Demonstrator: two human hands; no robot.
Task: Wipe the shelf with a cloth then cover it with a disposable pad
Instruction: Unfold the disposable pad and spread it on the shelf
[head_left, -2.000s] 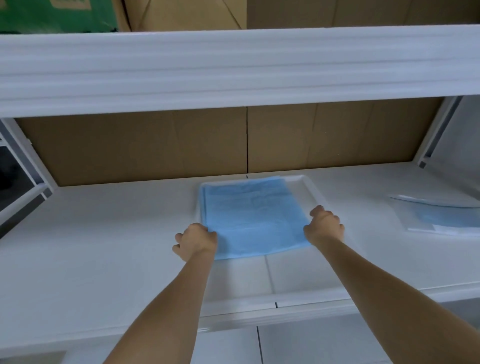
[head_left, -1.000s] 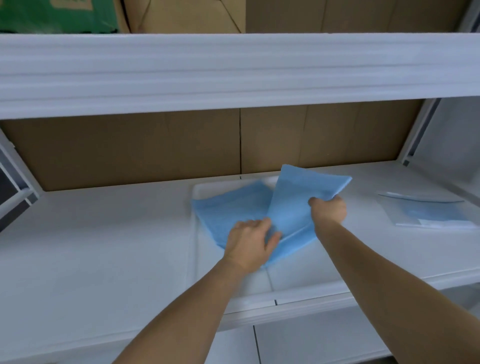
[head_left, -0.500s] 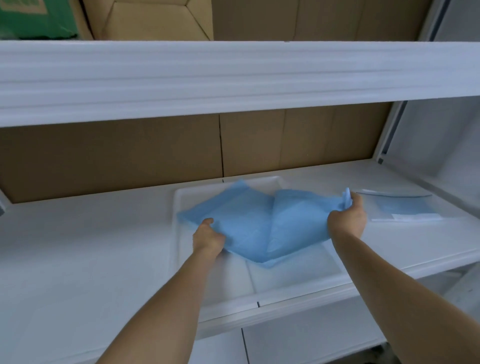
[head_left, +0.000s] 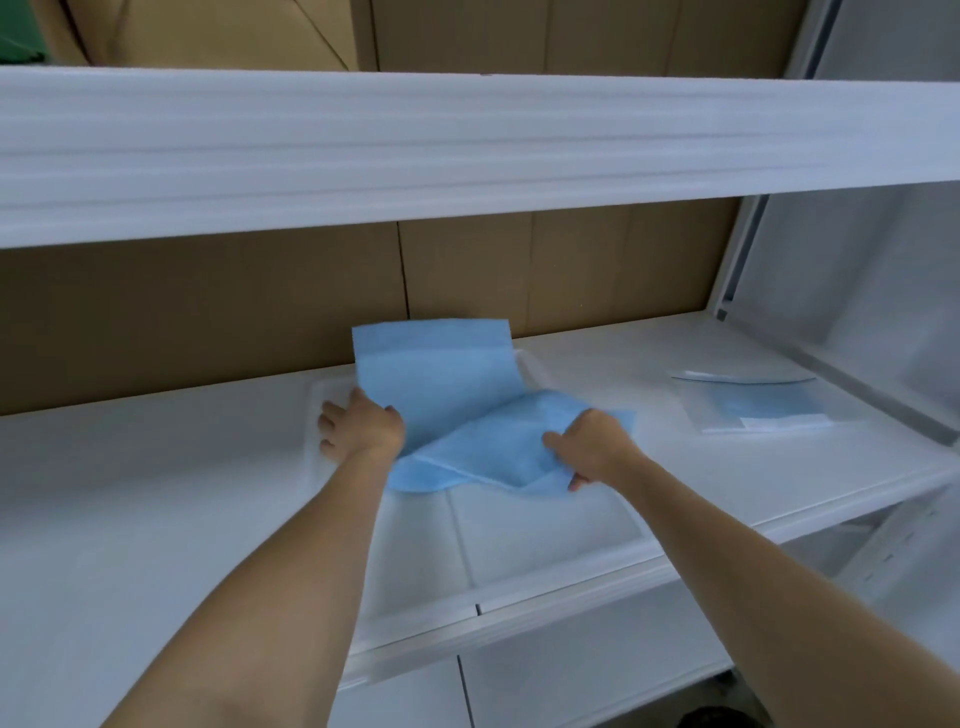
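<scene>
While half unfolded over the shallow white rectangular tray (head_left: 470, 540) on the white shelf (head_left: 156, 493): thin blue disposable pad (head_left: 441, 379), covering step in hand.

Left to right. Left hand (head_left: 362, 430), fingers curled, gripping the pad's left edge, one panel raised upright against the brown cardboard backing (head_left: 208, 312). Right hand (head_left: 589, 448), closed round the crumpled lower fold, just above the tray floor. Farther right, well apart, clear flat packet with blue contents (head_left: 763, 410). Wiping judged finished. Next move judged: draw edges apart, flatten, square to tray corners.
</scene>
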